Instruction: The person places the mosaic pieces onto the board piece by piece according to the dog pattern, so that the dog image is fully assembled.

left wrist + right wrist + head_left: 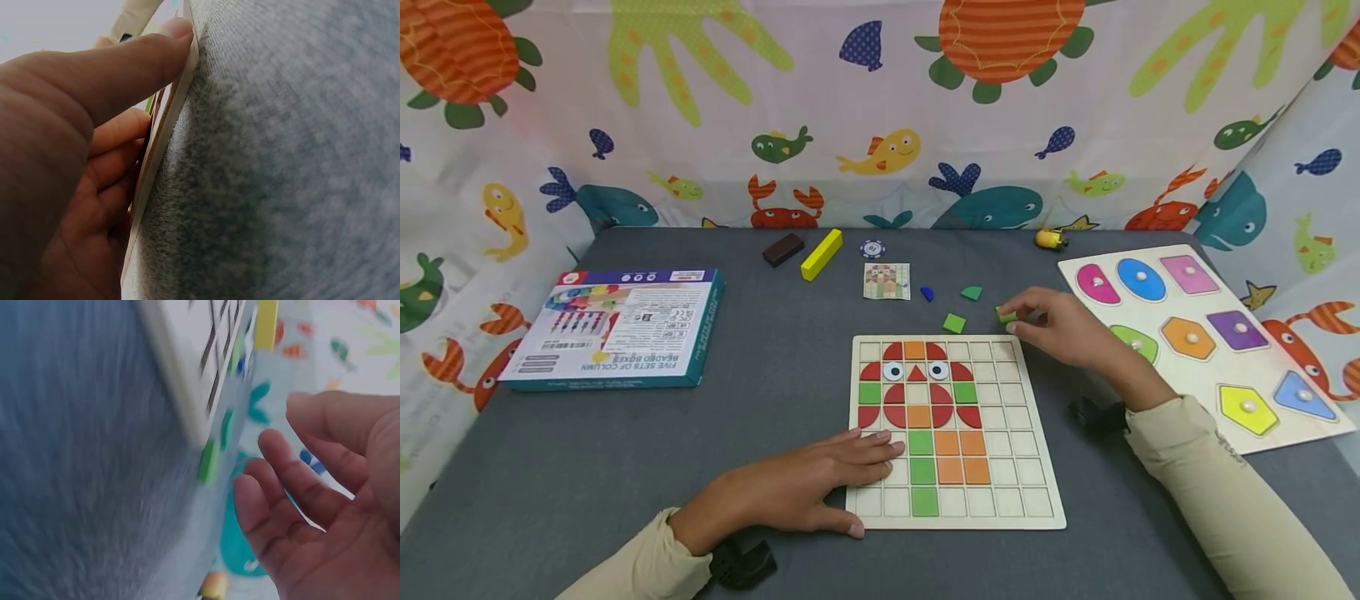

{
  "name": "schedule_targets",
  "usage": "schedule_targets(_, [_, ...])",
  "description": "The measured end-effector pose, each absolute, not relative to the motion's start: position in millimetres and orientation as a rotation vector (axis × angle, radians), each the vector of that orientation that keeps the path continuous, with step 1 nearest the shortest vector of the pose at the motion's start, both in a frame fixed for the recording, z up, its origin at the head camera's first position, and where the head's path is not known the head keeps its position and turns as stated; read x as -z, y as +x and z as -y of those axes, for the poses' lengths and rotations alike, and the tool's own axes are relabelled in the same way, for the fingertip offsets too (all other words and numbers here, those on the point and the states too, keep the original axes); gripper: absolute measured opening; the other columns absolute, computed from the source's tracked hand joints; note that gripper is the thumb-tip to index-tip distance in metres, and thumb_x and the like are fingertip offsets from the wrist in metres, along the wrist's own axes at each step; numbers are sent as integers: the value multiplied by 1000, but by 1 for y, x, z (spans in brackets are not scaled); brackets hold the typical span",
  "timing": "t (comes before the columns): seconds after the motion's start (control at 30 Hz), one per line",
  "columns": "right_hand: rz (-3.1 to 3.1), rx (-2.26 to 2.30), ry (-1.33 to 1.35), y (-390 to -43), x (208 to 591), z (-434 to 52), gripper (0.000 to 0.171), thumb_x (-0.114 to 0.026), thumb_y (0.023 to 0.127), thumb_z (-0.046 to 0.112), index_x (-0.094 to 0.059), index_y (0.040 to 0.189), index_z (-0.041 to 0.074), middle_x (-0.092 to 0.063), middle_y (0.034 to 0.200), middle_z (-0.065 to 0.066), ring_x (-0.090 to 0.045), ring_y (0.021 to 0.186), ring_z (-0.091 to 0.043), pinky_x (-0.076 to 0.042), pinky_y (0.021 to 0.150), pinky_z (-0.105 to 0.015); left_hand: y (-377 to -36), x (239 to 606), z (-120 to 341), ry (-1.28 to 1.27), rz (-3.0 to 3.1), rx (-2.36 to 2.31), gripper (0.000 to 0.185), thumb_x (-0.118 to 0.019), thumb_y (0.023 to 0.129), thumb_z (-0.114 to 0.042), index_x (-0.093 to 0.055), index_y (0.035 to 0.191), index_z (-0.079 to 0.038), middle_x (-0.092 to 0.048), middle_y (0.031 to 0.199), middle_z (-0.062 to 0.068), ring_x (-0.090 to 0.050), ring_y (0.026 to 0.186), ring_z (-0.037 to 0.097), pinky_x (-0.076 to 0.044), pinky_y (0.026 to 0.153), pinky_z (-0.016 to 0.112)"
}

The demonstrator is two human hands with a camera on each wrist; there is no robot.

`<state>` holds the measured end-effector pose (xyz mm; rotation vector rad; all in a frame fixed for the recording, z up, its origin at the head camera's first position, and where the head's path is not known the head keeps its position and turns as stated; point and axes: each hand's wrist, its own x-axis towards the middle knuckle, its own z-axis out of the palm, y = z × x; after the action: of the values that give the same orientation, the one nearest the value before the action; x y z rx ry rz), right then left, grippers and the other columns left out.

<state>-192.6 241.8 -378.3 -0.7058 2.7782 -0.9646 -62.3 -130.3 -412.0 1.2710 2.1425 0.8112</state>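
A white gridded board (1015,500) lies on the grey cloth, with red, orange and green pieces and two eye pieces set in its cells. My left hand (808,475) rests flat over its lower left part, fingers spread on the cells and thumb by the front edge. Past the far right corner, my right hand (1060,329) hovers at a small green piece (1006,315). In the right wrist view its fingers are loosely bent and apart, with a green piece (210,461) below them. A green square (954,323), a green quarter-round (972,293) and a blue piece (927,293) lie nearby.
Behind the board lie a pattern card (887,281), a poker chip (872,249), a yellow block (822,254) and a dark brown block (783,249). At left is a flat box (625,333); at right, a knobbed shape puzzle (1180,400). A small yellow toy (1051,239) sits far back.
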Motion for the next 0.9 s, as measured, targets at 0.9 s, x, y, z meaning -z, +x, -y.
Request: schedule_targets(0.9, [-2693,642,-673,-250,381,-204,29,-61,93,0,-64,121,-6,-65,117,-20,-57,114,-36,-46,97,-51,-63,411,130,1272,-2142,-799,76,-67,91,-40,-32,153,-13,-23,159,-5,-12,147,15,-17,117,40])
